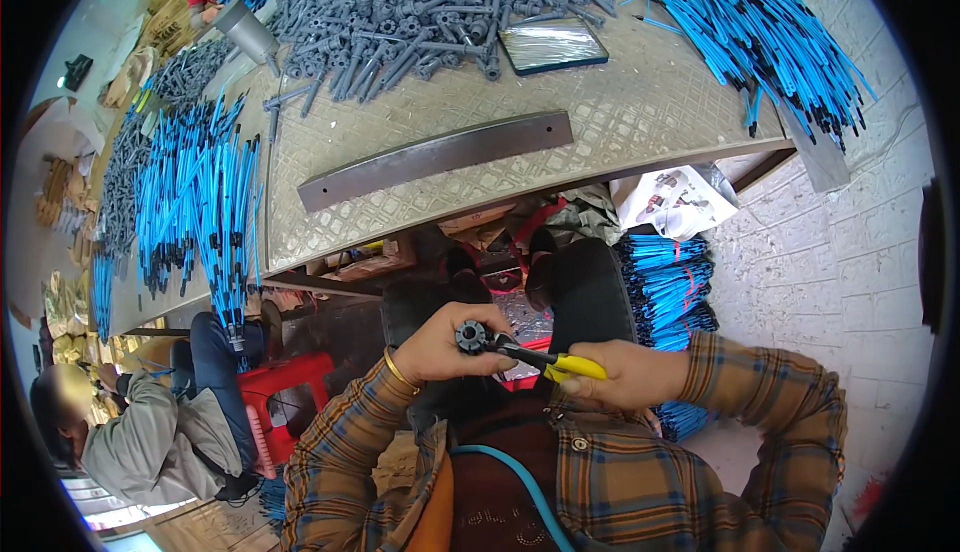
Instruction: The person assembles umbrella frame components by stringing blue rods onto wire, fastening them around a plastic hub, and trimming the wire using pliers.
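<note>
One grey fitting (470,336), end-on

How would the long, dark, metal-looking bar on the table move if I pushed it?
The bar would probably slide rather than roll, because its face looks broad and flat. It may feel heavy and stiff, since it looks like solid metal. The grey-beige, diamond-patterned tabletop might make it drag, since it looks bumpy.
</note>
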`<state>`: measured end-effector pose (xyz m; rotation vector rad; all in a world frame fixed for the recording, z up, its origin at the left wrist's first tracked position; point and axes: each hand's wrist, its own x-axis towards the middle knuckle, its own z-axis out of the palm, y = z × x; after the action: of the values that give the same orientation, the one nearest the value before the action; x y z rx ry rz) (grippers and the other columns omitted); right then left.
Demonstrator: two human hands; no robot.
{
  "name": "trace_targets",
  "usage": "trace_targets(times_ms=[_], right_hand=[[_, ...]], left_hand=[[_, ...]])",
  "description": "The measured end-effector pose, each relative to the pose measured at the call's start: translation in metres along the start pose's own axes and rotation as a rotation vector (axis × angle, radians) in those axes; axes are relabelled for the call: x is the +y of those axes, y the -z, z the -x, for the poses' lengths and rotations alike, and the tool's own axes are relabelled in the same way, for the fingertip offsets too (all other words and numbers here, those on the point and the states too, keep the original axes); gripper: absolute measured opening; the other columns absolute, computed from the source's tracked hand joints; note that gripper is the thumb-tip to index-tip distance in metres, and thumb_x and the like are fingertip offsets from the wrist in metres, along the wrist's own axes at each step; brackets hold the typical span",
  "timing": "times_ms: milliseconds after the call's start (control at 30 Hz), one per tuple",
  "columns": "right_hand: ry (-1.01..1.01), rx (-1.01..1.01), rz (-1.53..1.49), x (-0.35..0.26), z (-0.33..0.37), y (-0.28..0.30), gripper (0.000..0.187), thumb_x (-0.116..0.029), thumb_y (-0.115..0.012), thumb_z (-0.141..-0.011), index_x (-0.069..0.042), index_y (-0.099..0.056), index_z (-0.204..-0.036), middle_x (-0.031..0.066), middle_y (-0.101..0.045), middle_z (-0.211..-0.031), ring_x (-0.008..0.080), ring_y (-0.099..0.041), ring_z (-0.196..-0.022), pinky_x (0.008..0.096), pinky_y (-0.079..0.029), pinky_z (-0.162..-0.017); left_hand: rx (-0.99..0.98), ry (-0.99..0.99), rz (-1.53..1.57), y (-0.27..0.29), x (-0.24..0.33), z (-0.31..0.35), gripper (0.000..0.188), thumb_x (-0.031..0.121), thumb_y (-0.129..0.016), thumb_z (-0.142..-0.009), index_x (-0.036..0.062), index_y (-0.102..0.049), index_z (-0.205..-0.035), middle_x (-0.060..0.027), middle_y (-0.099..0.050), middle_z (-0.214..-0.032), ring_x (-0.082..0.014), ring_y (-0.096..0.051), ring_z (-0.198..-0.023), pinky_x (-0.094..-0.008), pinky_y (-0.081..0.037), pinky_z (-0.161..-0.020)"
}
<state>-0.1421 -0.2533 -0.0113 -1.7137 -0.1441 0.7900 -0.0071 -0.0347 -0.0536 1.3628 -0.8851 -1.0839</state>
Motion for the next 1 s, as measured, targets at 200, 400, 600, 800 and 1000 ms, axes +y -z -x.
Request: trace_targets(times_ms=[200,400,600,800,1000], right_hand=[[-0.265,-0.046,0.170,-0.024,-0.005,0.023,0.035,-0.037,-0.049,-0.091,-0.002,-0.048,-0.099,0.0097,-0.058,-0.070,0.0210,-0.059,-0.059,0.0317,-0.047,-0.055],[-0.106,0.083,0.577,-0.016,-0.015,0.017,0.038,-0.038,-0.050,-0.089,-0.002,-0.048,-0.101,0.0196,-0.059,-0.072,0.0375,-0.059,-0.065,0.0398,-0.047,-0.058],[-0.072,0.007,0.325,-0.025,-0.014,0.026,0.037,-0.038,-0.050,-0.089,-0.002,-0.047,-0.097,0.0173,-0.060,-0.070,0.0324,-0.062,-0.066,0.0382,-0.048,-0.058],[-0.314,-0.096,0.121,-0.052,-0.009,0.031,0.039,-0.037,-0.048,-0.089,-0.001,-0.050,-0.103,0.0206,-0.059,-0.072,0.0373,-0.060,-0.069,0.0427,-0.047,-0.063],[-0.030,-0.020,0.406,-0.035,-0.010,0.035,0.036,-0.037,-0.050,-0.089,-0.002,-0.047,-0.094,0.0154,-0.059,-0.068,0.0311,-0.062,-0.062,0.0382,-0.048,-0.054]], left_hand=[[0.206,0.073,-0.009,-0.012,-0.002,-0.003,0.026,0.012,-0.071,-0.068,0.0009,-0.059,-0.089,-0.0036,-0.059,-0.082,-0.0099,-0.055,-0.075,-0.0235,-0.044,-0.068],[0.341,0.147,0.070,-0.013,0.001,0.001,0.031,0.010,-0.071,-0.068,0.0021,-0.057,-0.095,-0.0021,-0.059,-0.084,-0.0081,-0.054,-0.075,-0.0219,-0.044,-0.069],[0.333,0.086,0.111,-0.003,-0.008,0.008,0.028,0.008,-0.070,-0.069,0.0024,-0.057,-0.094,-0.0018,-0.059,-0.085,-0.0075,-0.054,-0.075,-0.0212,-0.044,-0.069],[0.321,0.084,0.155,-0.007,-0.002,0.008,0.025,0.005,-0.068,-0.069,0.0021,-0.057,-0.092,-0.0021,-0.058,-0.085,-0.0076,-0.054,-0.075,-0.0216,-0.045,-0.068],[0.335,0.056,0.126,-0.015,-0.008,0.005,0.022,0.002,-0.066,-0.069,0.0018,-0.056,-0.089,-0.0024,-0.059,-0.083,-0.0081,-0.055,-0.074,-0.0226,-0.045,-0.068]])
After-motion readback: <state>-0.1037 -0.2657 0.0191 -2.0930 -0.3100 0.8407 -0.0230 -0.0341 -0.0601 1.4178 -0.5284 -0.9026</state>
